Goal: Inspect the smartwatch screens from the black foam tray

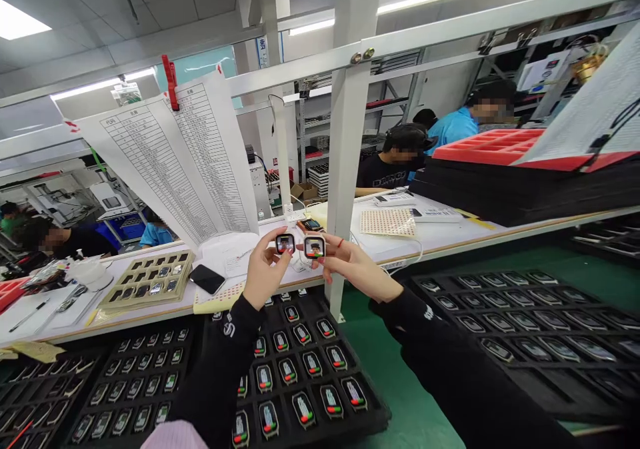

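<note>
My left hand (263, 272) is raised in front of me, its fingers pinched on a small watch body (285, 243) with a lit screen. Beside it my right hand (353, 266) pinches a second, slightly larger watch body (315, 246) whose screen also glows. The two watch bodies are held side by side, almost touching, above the shelf edge. Both arms wear black sleeves. Below my hands lies a black foam tray (370, 412) with several lit watch bodies in its pockets.
More black trays of watch bodies lie left (130, 376) and right (520, 329) on the green bench. A white shelf (450, 236) carries a beige tray (150, 279), a phone (207, 278), papers and stacked red-and-black trays (500, 169). A white post (345, 169) stands just behind my hands. Other people sit beyond.
</note>
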`<state>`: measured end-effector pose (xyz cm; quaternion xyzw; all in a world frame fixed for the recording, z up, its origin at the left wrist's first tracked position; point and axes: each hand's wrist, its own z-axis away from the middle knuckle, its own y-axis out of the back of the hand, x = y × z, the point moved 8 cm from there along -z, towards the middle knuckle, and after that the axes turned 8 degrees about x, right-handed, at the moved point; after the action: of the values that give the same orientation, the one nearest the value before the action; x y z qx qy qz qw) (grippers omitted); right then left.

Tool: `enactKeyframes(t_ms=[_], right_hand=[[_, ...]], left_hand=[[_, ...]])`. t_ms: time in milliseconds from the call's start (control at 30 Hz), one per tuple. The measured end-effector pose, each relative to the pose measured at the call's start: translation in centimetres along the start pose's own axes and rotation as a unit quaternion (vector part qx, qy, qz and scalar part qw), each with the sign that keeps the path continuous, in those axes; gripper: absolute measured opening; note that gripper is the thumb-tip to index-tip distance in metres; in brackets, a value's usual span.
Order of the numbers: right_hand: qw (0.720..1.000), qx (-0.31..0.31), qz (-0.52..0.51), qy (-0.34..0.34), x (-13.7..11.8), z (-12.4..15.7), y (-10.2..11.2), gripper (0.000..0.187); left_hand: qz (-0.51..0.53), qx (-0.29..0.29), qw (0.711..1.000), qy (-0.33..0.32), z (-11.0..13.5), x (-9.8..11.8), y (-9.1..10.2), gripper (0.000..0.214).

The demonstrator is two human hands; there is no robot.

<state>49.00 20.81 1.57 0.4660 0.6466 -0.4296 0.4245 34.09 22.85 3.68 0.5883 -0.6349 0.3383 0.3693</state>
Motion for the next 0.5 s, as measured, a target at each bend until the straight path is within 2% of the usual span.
enactKeyframes(t_ms=[300,500], right_hand=[[1.000,-0.007,0.003,-0.003,1.2,0.5,-0.1,0.063],[0.999,0.014,-0.001,-0.038,2.4,0.7,-0.1,0.063]], left_hand=[[-0.004,-0.015,0.999,0.031,2.2,-0.3,-0.2,0.043],[0.018,-0.012,0.998,0.066,3.1,-0.5,0.1,0.039]])
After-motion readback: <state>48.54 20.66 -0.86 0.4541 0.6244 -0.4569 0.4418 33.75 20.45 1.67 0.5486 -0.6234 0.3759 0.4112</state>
